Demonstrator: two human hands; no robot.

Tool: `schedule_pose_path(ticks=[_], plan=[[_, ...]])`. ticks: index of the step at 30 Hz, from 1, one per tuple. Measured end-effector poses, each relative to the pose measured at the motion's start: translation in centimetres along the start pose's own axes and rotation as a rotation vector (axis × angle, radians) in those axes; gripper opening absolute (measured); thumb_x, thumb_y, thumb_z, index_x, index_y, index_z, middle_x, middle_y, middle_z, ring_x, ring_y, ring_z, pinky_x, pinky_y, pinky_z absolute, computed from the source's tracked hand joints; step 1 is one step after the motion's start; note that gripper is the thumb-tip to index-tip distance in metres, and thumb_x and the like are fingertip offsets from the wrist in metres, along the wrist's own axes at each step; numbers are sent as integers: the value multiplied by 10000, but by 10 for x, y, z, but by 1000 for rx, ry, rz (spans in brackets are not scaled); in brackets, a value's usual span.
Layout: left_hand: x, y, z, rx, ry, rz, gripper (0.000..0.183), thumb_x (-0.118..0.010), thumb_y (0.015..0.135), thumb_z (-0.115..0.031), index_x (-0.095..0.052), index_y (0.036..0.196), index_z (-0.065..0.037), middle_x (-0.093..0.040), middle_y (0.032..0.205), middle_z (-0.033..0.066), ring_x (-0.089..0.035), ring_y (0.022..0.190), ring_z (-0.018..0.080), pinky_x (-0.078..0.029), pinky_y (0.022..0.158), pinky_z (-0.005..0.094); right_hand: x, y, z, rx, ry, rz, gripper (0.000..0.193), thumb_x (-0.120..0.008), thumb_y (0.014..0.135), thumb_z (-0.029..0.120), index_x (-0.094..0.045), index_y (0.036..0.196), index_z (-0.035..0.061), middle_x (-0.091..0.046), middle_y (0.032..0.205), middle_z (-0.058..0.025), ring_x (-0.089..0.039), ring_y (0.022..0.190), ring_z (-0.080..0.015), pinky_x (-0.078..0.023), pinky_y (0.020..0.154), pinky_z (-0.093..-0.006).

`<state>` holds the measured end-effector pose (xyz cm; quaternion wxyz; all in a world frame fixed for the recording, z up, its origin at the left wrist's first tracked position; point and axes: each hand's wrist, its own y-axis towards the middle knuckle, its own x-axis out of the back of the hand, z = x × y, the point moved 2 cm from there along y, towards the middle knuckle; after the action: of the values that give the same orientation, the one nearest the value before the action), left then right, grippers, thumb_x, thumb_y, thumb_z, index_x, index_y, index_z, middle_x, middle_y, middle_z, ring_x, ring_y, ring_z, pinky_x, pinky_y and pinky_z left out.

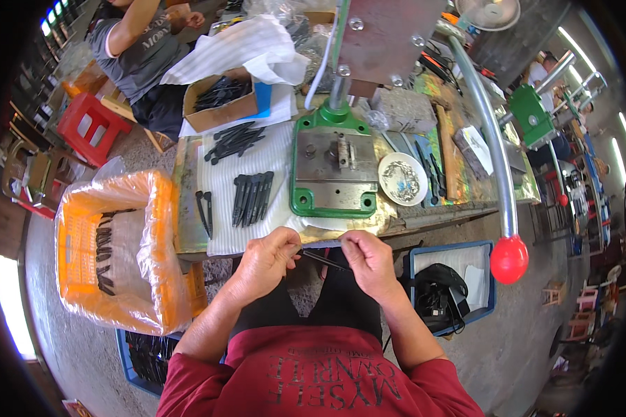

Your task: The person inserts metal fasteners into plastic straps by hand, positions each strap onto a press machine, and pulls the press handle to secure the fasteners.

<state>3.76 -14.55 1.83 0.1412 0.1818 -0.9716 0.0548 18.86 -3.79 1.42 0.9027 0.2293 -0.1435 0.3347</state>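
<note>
My left hand [270, 258] and my right hand [370, 262] are at the table's front edge, above my lap. Between them stretches a slim black rod-like piece [325, 260], pinched in the fingers of both; its exact kind I cannot make out. Just beyond stands a hand press with a green base [300, 201] and a steel plate [325, 182] carrying a small metal fixture [346, 151]. Left of it, on white foam sheet [224, 240], lie a row of slim black parts [252, 199], a looser pile [235, 141] and two apart [204, 214].
A white bowl of small metal bits [402, 178] sits right of the press. The red-knobbed lever [509, 260] hangs at right. A plastic-lined orange crate [73, 257] is at left, a blue tray with a black bag [490, 306] below right. Another person [135, 59] sits far left.
</note>
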Motion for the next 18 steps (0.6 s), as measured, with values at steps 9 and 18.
schedule_pose_path(ticks=[9, 18], plan=[[-31, 10, 8, -31, -450, -120, 107, -513, 809, -51, -507, 893, 14, -548, 663, 62, -540, 558, 93, -440, 459, 186, 7, -30, -20, -110, 63, 61, 172, -522, 816, 146, -514, 740, -8, -477, 590, -59, -453, 521, -144, -372, 488, -249], [-78, 15, 23, 102, -780, 6, 119, -550, 791, -64, -574, 886, 3, -550, 718, 32, -525, 625, 84, -465, 514, 201, -4, -26, -20, -324, 357, -71, 215, -500, 839, 174, -520, 738, -14, -486, 598, -38, -435, 547, -91, -371, 504, -231]])
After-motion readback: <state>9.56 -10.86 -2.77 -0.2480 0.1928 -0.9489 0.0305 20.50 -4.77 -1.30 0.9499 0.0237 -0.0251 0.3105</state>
